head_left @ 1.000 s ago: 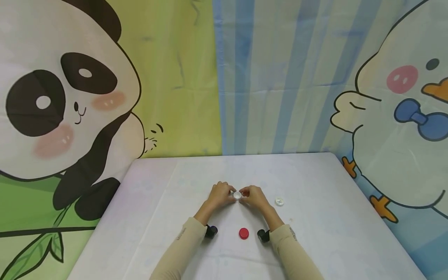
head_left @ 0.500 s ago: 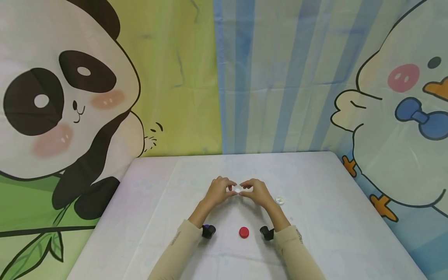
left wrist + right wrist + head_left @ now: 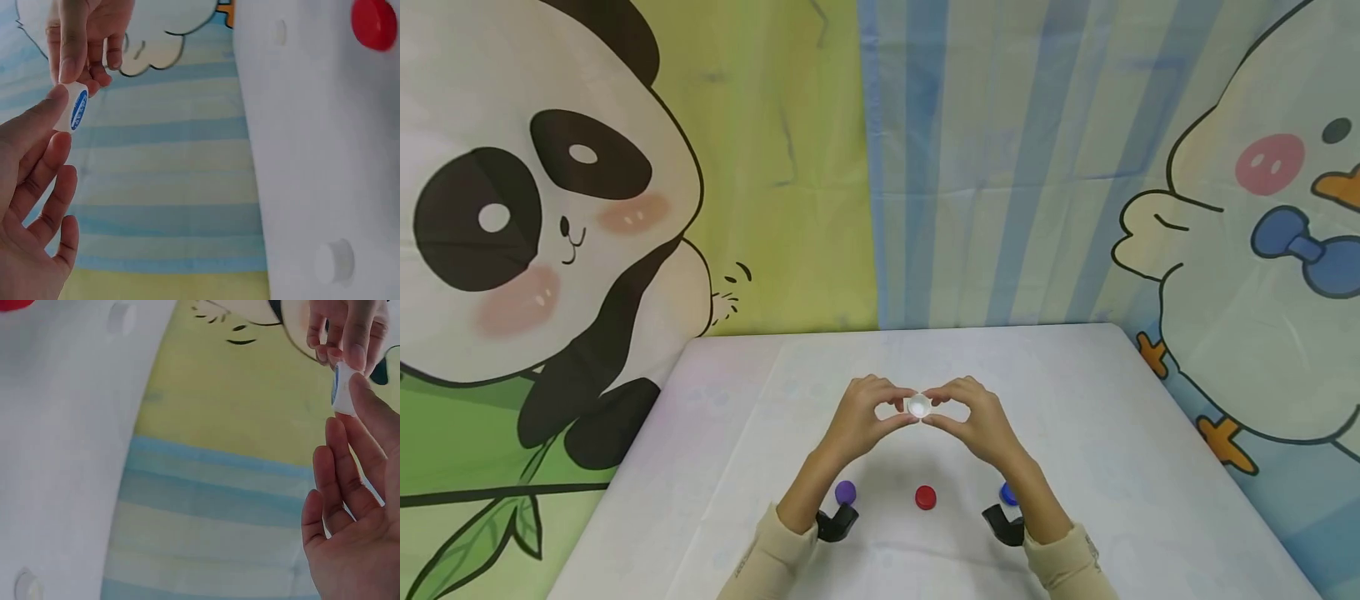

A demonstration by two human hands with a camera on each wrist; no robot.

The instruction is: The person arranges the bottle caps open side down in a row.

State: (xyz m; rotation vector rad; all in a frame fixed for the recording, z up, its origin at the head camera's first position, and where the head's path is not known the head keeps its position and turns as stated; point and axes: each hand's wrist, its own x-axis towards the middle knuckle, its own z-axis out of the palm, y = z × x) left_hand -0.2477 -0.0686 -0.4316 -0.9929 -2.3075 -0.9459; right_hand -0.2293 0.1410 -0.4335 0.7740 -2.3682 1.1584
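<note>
Raised over the table is a white bottle cap, its hollow side facing the head camera. A blue oval print shows on its outer face in the left wrist view. My left hand pinches the cap's left side between thumb and fingertips. On the opposite side, my right hand pinches it in the same way. The left wrist view shows both thumbs on the white cap, with the other fingers loosely bent. In the right wrist view the cap sits between the two hands' fingertips.
Near the forearms lie a purple cap, a red cap and a blue cap. Two more white caps rest on the table, one at left and one at right, both behind the hands in the head view. Printed curtains surround the table.
Both hands have lifted the white cap up off the table and towards the head camera. The forearms have spread apart, so the purple and blue caps now show.
</note>
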